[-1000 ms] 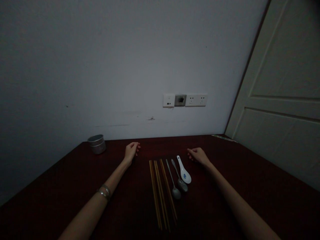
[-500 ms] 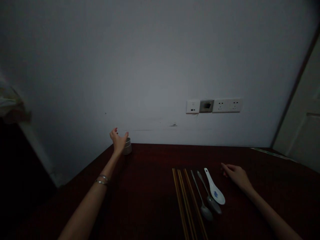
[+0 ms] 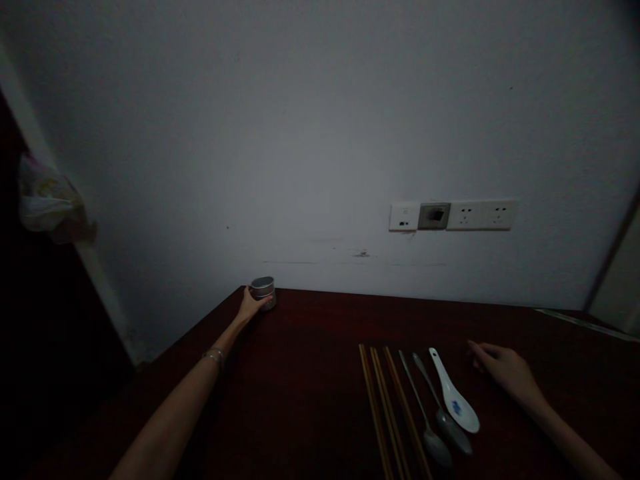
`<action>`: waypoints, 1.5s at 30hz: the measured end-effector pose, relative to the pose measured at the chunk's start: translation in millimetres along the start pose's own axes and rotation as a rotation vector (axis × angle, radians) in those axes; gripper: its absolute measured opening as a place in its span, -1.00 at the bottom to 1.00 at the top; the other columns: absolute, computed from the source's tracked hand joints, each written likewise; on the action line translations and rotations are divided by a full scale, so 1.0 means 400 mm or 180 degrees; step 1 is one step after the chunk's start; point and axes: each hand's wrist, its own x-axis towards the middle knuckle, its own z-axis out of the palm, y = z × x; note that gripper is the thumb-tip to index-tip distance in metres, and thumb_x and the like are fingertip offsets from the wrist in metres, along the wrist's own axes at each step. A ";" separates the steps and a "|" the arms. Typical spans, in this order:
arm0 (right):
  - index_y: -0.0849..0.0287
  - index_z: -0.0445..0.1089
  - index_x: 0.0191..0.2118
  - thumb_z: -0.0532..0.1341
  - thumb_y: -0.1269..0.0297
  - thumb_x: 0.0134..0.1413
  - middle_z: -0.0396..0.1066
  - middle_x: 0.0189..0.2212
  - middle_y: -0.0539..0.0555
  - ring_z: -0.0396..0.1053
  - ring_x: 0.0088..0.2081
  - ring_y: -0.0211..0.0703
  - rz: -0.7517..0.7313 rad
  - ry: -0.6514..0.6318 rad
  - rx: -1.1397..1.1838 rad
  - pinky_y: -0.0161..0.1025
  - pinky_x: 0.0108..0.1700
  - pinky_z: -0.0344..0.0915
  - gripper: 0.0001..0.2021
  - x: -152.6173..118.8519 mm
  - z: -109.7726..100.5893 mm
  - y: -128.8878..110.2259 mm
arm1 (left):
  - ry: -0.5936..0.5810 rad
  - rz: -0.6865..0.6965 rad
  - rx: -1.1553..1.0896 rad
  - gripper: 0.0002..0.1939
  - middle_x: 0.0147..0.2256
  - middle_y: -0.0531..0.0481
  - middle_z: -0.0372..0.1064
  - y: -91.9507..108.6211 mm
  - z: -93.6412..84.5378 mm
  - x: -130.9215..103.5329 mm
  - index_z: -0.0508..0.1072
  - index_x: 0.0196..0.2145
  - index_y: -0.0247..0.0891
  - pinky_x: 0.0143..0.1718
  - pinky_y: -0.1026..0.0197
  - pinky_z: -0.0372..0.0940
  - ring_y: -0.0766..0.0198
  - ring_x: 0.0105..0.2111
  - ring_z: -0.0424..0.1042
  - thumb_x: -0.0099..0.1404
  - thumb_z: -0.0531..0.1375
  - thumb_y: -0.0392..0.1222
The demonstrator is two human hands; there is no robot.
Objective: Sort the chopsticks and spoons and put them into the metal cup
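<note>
At the far left corner of the table, my left hand point(image 3: 250, 307) is wrapped round a small grey metal cup point(image 3: 264, 288) that stands upright with its mouth up. The thumb lies across the cup's near side; the other fingers are partly hidden behind it. My right hand point(image 3: 507, 370) rests on the table at the right, holding nothing, its fingers loosely bent and a little apart. Nearest to it lies a white porcelain spoon point(image 3: 454, 393) with a blue mark in the bowl. Left of that are two metal spoons point(image 3: 436, 443) point(image 3: 453, 430) and several wooden chopsticks point(image 3: 387, 407), laid side by side.
The dark red table point(image 3: 310, 333) meets a pale wall point(image 3: 300, 133) at the back. Wall sockets point(image 3: 480, 215) sit above its right half. A plastic bag point(image 3: 50, 200) hangs at the left. A pale strip point(image 3: 585, 323) lies along the back right edge.
My left hand has come down and closed round the metal cup, where before it hovered open beside it. The view has shifted slightly. My right hand stays in its place.
</note>
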 end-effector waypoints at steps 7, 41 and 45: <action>0.19 0.42 -0.58 -0.02 -0.12 -0.07 0.40 -0.68 0.07 0.33 -0.60 -0.15 -0.0013 -0.0024 -0.0001 -0.30 -0.55 0.15 -0.50 -0.009 0.000 -0.003 | 0.0108 0.0152 0.0006 -0.18 -0.01 -0.27 0.23 -0.006 0.027 0.020 0.15 -0.01 -0.34 0.00 0.08 0.17 0.09 -0.01 0.27 -0.21 0.38 -0.08; 0.21 0.35 -0.62 -0.02 0.02 -0.02 0.35 -0.71 0.03 0.29 -0.61 -0.22 -0.0124 0.0249 0.0449 -0.34 -0.51 0.14 -0.58 -0.023 -0.003 -0.047 | -0.1951 0.0652 -0.1096 -0.35 -0.11 -0.22 0.37 0.395 0.570 -0.380 0.30 -0.07 -0.34 -0.09 0.10 0.24 0.12 -0.13 0.37 -0.13 0.35 -0.10; 0.20 0.35 -0.62 -0.01 0.03 -0.02 0.36 -0.70 0.03 0.30 -0.61 -0.23 -0.0114 0.0250 0.0492 -0.34 -0.49 0.16 -0.59 -0.020 0.000 -0.042 | -0.1950 0.0654 -0.1175 -0.35 -0.11 -0.23 0.37 0.393 0.599 -0.396 0.31 -0.08 -0.34 -0.07 0.09 0.23 0.11 -0.13 0.37 -0.15 0.36 -0.11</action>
